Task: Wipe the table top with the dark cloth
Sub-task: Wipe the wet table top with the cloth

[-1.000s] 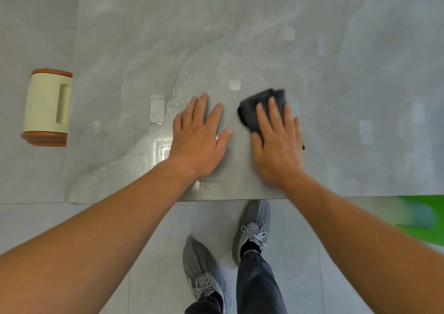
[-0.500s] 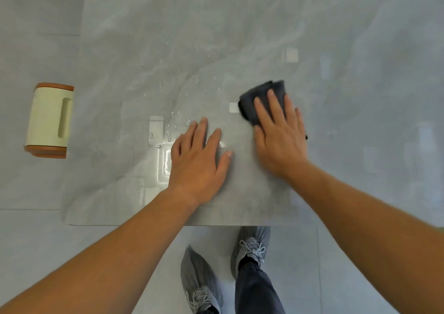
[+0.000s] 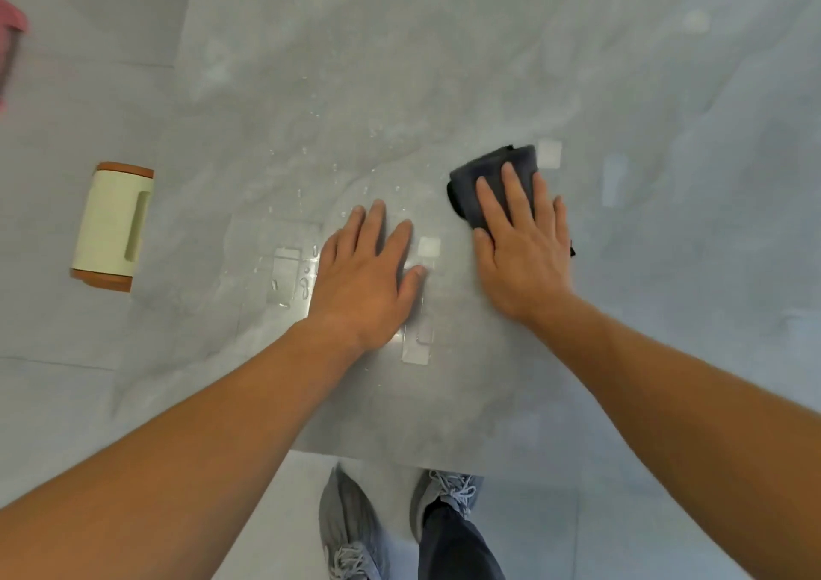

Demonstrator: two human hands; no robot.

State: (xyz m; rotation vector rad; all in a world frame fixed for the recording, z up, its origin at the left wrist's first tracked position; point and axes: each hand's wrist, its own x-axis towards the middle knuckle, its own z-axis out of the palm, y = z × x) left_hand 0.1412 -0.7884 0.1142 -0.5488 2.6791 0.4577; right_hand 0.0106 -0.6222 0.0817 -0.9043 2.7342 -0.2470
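Note:
A grey marbled table top (image 3: 444, 68) fills most of the view. The dark cloth (image 3: 471, 180) lies bunched on it, right of centre. My right hand (image 3: 522, 251) presses flat on the cloth with straight fingers, covering its near part. My left hand (image 3: 364, 277) rests flat on the bare table, just left of the right hand, fingers spread. Water drops and a wet sheen (image 3: 293, 268) lie on the table left of and beyond my left hand.
A cream stool with brown ends (image 3: 113, 226) stands on the floor left of the table. Something pink (image 3: 11, 24) shows at the far left edge. My two grey shoes (image 3: 400, 522) stand at the table's near edge (image 3: 377, 457).
My right hand has slid the cloth away from me across the table. My left hand has stayed flat on the table. The view has shifted, showing more table in front.

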